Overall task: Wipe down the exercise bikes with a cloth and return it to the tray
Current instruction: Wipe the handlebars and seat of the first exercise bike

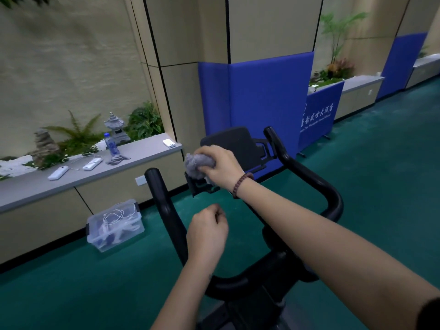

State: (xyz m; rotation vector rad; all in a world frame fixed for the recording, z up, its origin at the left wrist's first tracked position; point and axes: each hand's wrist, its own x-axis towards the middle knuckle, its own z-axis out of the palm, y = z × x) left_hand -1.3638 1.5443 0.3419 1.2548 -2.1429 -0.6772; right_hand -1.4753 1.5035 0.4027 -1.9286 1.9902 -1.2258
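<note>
A black exercise bike (307, 172) stands right in front of me, its curved handlebars reaching up on both sides. My right hand (220, 166) grips a bunched grey cloth (194, 164) and presses it against the bike's black console (228, 141) near its lower left corner. My left hand (207, 233) hovers lower, between the handlebars, fingers curled loosely with nothing in them. A clear plastic bin (115, 225) holding white cords and dark items sits on the green floor at the left.
A grey ledge (147, 152) runs along the left wall with a water bottle (111, 144), another grey cloth (117, 160), white devices and cables. Plants and a stone lantern stand behind it. Blue padding (262, 96) wraps the pillar ahead; a blue banner (317, 115) stands to its right.
</note>
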